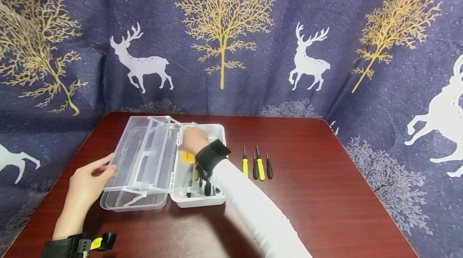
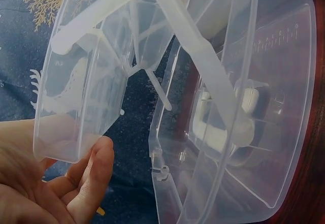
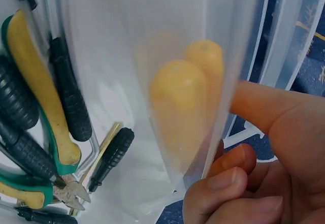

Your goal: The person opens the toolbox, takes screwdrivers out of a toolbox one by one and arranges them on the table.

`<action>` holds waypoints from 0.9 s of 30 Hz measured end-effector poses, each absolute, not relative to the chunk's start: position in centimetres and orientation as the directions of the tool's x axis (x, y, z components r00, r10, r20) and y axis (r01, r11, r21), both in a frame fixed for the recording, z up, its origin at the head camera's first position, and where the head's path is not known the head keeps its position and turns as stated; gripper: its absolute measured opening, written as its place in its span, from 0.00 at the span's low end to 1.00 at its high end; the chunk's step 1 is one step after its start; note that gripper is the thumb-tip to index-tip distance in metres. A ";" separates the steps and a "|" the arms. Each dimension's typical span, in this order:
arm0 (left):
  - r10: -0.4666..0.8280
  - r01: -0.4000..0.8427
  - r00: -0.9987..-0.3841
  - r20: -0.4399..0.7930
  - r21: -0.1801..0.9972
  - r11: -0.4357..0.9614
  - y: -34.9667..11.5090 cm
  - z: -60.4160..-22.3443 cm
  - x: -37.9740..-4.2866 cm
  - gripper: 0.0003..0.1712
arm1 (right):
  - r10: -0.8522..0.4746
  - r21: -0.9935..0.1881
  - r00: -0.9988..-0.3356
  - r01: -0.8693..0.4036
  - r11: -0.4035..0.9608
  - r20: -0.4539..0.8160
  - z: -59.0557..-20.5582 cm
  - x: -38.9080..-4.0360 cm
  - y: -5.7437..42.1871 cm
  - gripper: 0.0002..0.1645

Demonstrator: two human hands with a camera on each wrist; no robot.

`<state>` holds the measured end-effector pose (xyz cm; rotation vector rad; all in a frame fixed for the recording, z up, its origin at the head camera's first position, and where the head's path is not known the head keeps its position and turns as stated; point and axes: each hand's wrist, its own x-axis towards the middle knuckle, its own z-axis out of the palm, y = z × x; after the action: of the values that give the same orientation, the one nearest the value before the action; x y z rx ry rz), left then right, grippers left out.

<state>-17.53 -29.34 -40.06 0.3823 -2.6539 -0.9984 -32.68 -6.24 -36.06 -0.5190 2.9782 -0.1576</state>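
Observation:
A toolbox stands open on the table, its white base (image 1: 198, 201) holding tools and its clear lid and folding trays (image 1: 139, 157) swung out to the left. My left hand (image 1: 88, 179) pinches the outer edge of a clear tray (image 2: 61, 148) between thumb and fingers. Over the base, my right hand (image 1: 194, 139) grips the wall of a translucent tray (image 3: 223, 82). Yellow handles (image 3: 177, 97) show blurred through that wall. Lower in the base lie pliers (image 3: 43, 82) with yellow-green handles and several black-handled screwdrivers (image 3: 71, 97).
To the right of the toolbox, two yellow-handled screwdrivers (image 1: 260, 165) and two black-handled screwdrivers (image 1: 269, 167) lie on the dark red table (image 1: 325, 193). A blue curtain (image 1: 253, 101) printed with deer and trees hangs behind the table.

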 end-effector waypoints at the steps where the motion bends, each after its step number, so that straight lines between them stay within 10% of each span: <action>1: -0.340 -0.145 -0.926 0.167 0.673 0.726 -29.4 -40.1 -17.6 0.26 | -0.338 -0.124 -0.937 -0.325 0.937 -0.095 -36.1 -32.7 -6.3 0.17; 27: -0.370 -0.177 -0.923 0.105 0.739 0.651 -29.1 -40.3 -17.4 0.29 | -0.280 -0.132 -0.956 -0.268 0.954 -0.084 -36.6 -33.0 -6.4 0.18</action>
<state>-17.43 -29.09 -40.28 0.4427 -2.6236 -1.1354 -33.01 -6.35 -36.65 -0.4226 3.0046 -0.1822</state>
